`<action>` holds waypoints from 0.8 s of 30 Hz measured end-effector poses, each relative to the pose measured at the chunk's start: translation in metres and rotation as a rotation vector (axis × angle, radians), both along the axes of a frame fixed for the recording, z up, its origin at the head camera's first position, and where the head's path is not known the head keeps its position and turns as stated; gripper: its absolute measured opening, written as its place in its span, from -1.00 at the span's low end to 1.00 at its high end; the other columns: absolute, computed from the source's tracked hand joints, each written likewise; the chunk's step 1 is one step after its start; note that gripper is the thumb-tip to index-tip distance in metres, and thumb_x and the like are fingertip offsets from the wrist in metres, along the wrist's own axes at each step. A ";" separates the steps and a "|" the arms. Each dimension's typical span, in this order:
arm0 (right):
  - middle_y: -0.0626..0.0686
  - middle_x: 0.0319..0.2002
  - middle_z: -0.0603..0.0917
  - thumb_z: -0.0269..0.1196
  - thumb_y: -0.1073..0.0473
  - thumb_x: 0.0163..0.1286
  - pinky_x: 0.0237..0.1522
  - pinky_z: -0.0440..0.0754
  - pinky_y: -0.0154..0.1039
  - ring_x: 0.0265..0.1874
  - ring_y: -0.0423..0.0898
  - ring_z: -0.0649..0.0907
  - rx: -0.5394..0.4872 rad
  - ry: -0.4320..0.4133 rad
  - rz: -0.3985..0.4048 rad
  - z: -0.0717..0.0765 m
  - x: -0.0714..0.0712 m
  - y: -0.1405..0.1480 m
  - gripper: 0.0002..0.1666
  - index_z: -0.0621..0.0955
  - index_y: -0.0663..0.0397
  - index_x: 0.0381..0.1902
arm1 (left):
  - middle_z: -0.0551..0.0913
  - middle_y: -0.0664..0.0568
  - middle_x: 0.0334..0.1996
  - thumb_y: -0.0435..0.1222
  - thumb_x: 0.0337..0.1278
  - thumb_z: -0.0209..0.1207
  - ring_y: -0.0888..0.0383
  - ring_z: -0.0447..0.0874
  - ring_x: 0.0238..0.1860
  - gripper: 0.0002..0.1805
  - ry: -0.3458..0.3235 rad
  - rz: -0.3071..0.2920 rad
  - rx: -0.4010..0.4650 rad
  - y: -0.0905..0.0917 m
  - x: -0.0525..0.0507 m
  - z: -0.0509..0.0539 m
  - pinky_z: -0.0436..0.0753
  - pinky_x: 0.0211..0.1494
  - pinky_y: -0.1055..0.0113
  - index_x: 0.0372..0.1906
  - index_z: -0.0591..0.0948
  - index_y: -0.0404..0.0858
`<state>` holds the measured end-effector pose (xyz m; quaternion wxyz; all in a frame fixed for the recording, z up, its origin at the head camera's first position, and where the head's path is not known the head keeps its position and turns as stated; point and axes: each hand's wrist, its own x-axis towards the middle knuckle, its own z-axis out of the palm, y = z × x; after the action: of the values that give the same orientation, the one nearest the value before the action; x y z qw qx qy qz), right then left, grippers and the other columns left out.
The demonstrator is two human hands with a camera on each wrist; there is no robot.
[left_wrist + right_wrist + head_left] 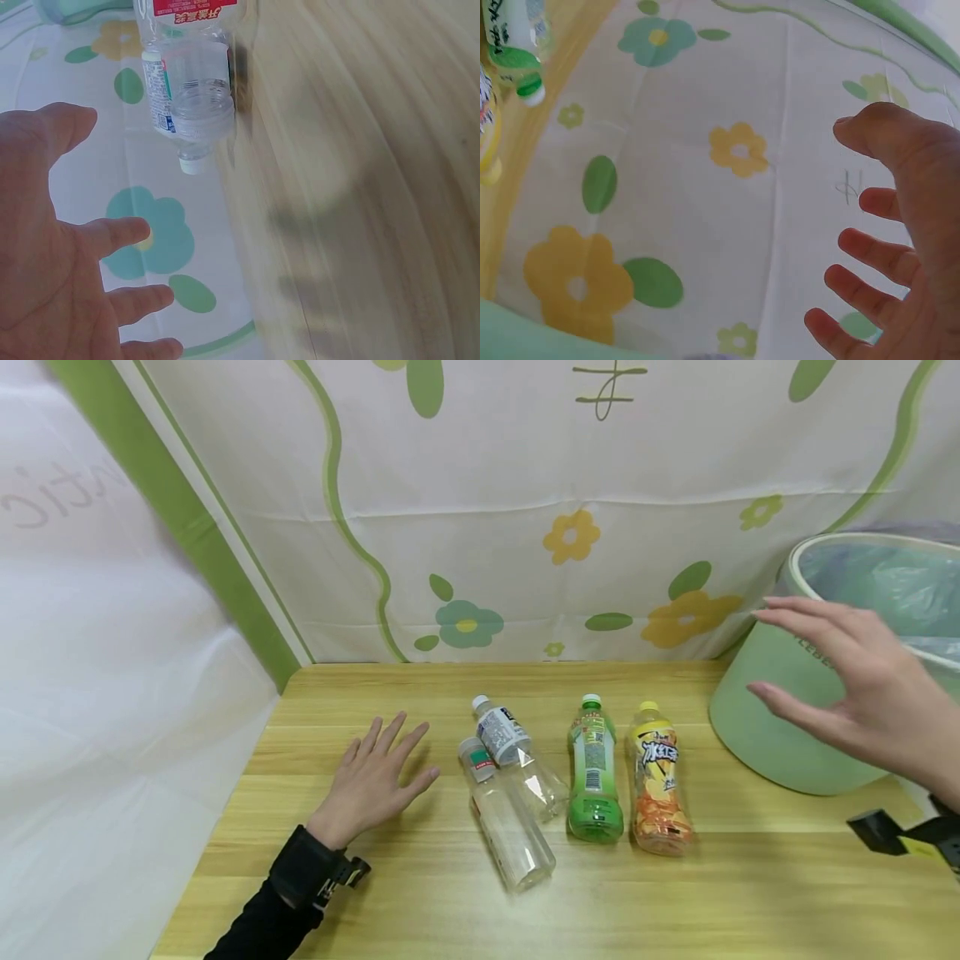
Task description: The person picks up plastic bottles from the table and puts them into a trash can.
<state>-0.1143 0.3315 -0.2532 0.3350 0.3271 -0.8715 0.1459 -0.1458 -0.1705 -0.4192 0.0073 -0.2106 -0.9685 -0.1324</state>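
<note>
My left hand (372,781) hovers low over the table's left part, fingers spread and holding nothing. Just right of it lies a clear bottle (513,835) with a grey cap. A second clear bottle (504,737), with a white cap and a printed label, lies against it. Further right are a green bottle (593,768) and an orange-and-yellow drink bottle (660,781) with a yellow cap, both lying with caps toward the back. My right hand (862,685) is raised in front of the green bin, fingers apart, with nothing in it.
A pale green bin (772,710) with a clear plastic liner (885,577) stands at the right. Behind the wooden table (337,693) hangs a white curtain (495,460) with flower prints. Another white sheet (112,693) borders the left side.
</note>
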 end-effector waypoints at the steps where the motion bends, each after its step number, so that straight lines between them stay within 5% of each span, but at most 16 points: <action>1: 0.40 0.21 0.54 0.07 -0.48 0.43 0.43 0.18 -0.01 0.19 0.42 0.47 0.002 -0.007 0.012 -0.003 0.001 -0.003 0.00 0.55 0.39 0.25 | 0.08 -0.22 0.57 0.31 0.40 -0.02 -0.37 -0.09 0.53 -0.17 0.003 -0.003 0.003 0.000 0.000 0.000 0.07 0.38 -0.42 0.59 0.27 -0.05; 6: 0.33 0.33 0.47 0.06 -0.45 0.45 0.43 0.18 0.01 0.18 0.42 0.46 0.014 -0.051 0.047 -0.029 0.002 -0.015 -0.04 0.52 0.33 0.32 | 0.09 -0.22 0.57 0.30 0.40 -0.02 -0.36 -0.09 0.53 -0.18 0.009 -0.008 0.010 0.002 0.000 -0.001 0.08 0.38 -0.43 0.58 0.29 -0.05; 13: 0.22 0.47 0.33 0.06 -0.47 0.44 0.40 0.23 0.15 0.29 0.37 0.40 0.014 -0.179 0.056 -0.083 0.004 -0.024 -0.05 0.44 0.13 0.46 | 0.09 -0.21 0.57 0.30 0.41 -0.02 -0.37 -0.09 0.53 -0.18 0.006 -0.021 0.008 0.005 0.001 -0.002 0.07 0.38 -0.43 0.58 0.28 -0.06; 20: 0.17 0.54 0.23 0.39 -0.19 0.31 0.16 0.32 0.41 0.40 0.33 0.30 0.056 -0.330 0.017 -0.127 0.011 -0.032 -0.07 0.36 -0.05 0.54 | 0.08 -0.19 0.58 0.30 0.41 -0.02 -0.35 -0.08 0.53 -0.19 -0.003 -0.044 0.017 0.010 0.002 -0.001 0.09 0.39 -0.41 0.59 0.28 -0.02; 24: 0.12 0.57 0.15 0.46 -0.11 0.25 0.20 0.24 0.46 0.47 0.31 0.18 0.077 -0.382 -0.012 -0.147 0.015 -0.035 -0.01 0.33 -0.11 0.56 | 0.07 -0.18 0.58 0.27 0.41 0.02 -0.33 -0.08 0.54 -0.21 -0.019 -0.085 0.047 0.013 0.004 0.000 0.08 0.39 -0.40 0.58 0.29 -0.01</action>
<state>-0.0994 0.2965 -0.4004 0.1519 0.3007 -0.9261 0.1698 -0.1423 -0.1579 -0.4195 -0.0025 -0.2499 -0.9554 -0.1574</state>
